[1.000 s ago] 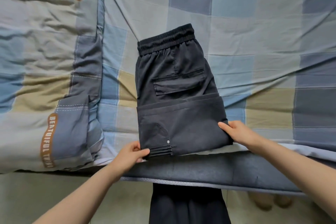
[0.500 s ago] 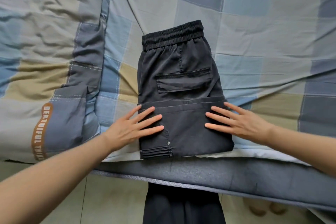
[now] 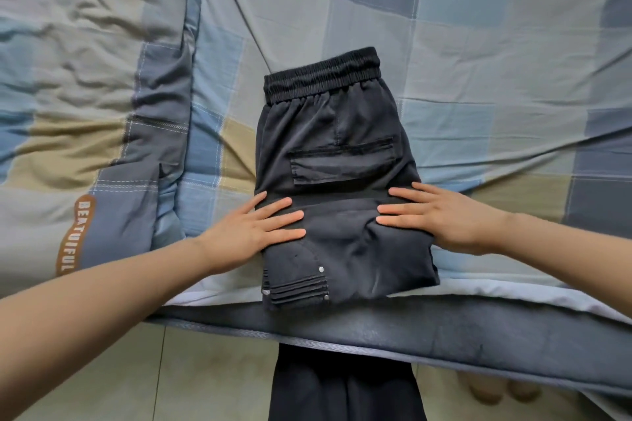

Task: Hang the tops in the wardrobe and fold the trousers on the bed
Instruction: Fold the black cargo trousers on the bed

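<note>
At the near edge of the bed (image 3: 478, 55): folded dark trousers (image 3: 335, 215) under two flat hands.

Near the lower fold, left hand (image 3: 249, 232) and right hand (image 3: 444, 219) pressing down, fingers straight, gripping nothing. Soft, light, limp cloth by the look of it; best lifted from under both side edges to keep the fold. Farther off, elastic waistband (image 3: 323, 77) uppermost. Below the mattress edge, dark legs cut off by the frame; wardrobe and tops out of sight.

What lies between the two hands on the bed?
In the head view, only the dark folded trousers lie between the left hand and right hand; both rest flat on them.
</note>
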A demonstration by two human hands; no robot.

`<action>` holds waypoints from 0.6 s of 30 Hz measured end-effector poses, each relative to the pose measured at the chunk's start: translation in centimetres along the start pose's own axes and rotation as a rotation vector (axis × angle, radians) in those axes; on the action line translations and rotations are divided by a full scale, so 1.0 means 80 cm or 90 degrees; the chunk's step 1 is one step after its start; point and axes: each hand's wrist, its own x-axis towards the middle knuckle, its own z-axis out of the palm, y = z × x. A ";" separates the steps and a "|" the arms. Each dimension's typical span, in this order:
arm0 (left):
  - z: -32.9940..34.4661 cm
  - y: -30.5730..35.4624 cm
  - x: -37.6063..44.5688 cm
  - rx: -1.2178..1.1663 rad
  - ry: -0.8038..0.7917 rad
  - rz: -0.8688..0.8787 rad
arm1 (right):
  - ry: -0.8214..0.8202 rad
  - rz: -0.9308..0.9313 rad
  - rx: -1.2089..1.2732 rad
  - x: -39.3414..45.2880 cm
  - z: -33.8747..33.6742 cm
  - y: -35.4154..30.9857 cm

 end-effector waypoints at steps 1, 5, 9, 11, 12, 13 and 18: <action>-0.011 0.005 -0.005 -0.120 -0.048 -0.006 | -0.053 0.021 0.147 -0.007 -0.013 -0.005; -0.076 0.010 -0.019 -0.785 -0.100 -0.180 | 0.121 0.157 0.783 -0.032 -0.064 -0.022; -0.075 -0.004 -0.009 -1.149 0.141 -0.492 | 0.267 0.375 1.075 -0.021 -0.060 0.006; -0.060 -0.009 0.006 -1.152 0.240 -0.579 | 0.300 0.455 1.113 -0.006 -0.054 0.017; -0.055 -0.006 0.015 -1.135 0.258 -0.605 | 0.310 0.468 1.100 0.003 -0.055 0.017; -0.047 -0.001 0.023 -1.122 0.274 -0.627 | 0.322 0.481 1.078 0.013 -0.051 0.016; -0.040 0.031 0.034 -1.045 0.362 -0.686 | 0.512 0.578 0.962 0.053 -0.044 0.004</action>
